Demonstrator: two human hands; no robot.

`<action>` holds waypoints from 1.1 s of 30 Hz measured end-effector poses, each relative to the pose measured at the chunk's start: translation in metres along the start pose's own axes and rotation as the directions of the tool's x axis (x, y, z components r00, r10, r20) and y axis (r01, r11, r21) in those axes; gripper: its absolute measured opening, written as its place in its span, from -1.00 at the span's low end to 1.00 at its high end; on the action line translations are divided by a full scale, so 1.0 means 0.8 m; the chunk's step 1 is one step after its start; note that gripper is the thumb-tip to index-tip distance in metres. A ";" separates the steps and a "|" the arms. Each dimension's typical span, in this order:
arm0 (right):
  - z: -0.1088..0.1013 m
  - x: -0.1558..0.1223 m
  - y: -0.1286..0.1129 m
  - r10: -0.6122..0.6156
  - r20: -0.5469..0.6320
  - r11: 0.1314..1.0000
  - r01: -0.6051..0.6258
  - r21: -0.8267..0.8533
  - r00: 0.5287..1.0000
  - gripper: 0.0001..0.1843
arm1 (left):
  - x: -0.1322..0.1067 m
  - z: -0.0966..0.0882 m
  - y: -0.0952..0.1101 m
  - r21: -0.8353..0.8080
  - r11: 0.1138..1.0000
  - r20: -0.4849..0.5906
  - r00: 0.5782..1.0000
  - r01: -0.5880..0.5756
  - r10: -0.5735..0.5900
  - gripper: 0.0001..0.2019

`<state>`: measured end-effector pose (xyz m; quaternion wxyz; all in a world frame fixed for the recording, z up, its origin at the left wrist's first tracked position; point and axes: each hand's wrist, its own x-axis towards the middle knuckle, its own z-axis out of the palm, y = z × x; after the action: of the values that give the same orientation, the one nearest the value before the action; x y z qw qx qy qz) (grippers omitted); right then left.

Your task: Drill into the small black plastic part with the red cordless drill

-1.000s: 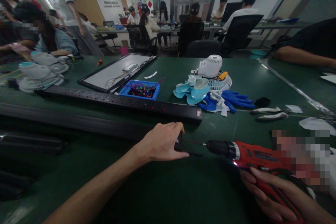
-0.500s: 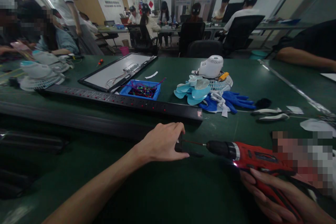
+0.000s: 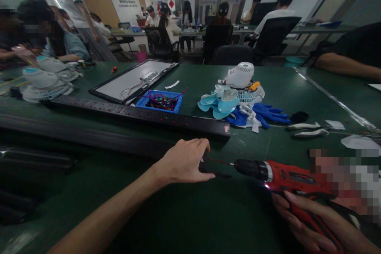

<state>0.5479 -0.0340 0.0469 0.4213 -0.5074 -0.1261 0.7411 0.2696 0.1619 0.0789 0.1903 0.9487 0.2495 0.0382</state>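
Observation:
My right hand (image 3: pixel 315 218) is wrapped round the handle of a red power drill (image 3: pixel 297 176), whose work light glows. From its black chuck a long thin bit (image 3: pixel 220 161) points left, its tip reaching the dark end piece (image 3: pixel 203 162) under my left hand. Fingers and thumb of my left hand (image 3: pixel 186 160) close over that end of a long black bar (image 3: pixel 98 135) lying on the table. My palm hides most of the end, so the screw or hole there cannot be seen. A thin black strip (image 3: pixel 223 175) shows beside my thumb.
Behind the bar lies a black power strip (image 3: pixel 143 115). A blue tray (image 3: pixel 180 105) of wires, light-blue fan blades (image 3: pixel 228 105), blue gloves (image 3: pixel 269 113) and pliers (image 3: pixel 309 132) are farther back. More black bars (image 3: pixel 35 160) lie left. People sit around.
Both hands, the drill and the black bar stay almost exactly where they were. A standing person's arm at the back left has shifted slightly.

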 end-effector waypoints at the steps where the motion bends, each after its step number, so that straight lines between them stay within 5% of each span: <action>1: 0.000 0.000 0.000 -0.004 0.008 1.000 0.004 -0.001 1.000 -0.60 | 0.000 0.000 0.000 -0.004 1.000 -0.004 1.000 -0.004 0.004 -0.45; 17: -0.015 0.005 0.013 -0.149 0.127 0.988 0.153 -0.022 0.981 -0.53 | -0.003 0.003 0.000 0.016 0.999 -0.011 0.999 0.041 -0.041 -0.44; 33: 0.000 -0.002 0.005 -0.108 0.082 0.994 0.109 -0.007 0.991 -0.37 | -0.002 0.004 -0.001 -0.021 0.998 0.028 0.998 0.057 -0.056 -0.43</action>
<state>0.5458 -0.0373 0.0455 0.4527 -0.4716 -0.1748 0.7362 0.2680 0.1607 0.0760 0.2049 0.9396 0.2731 0.0224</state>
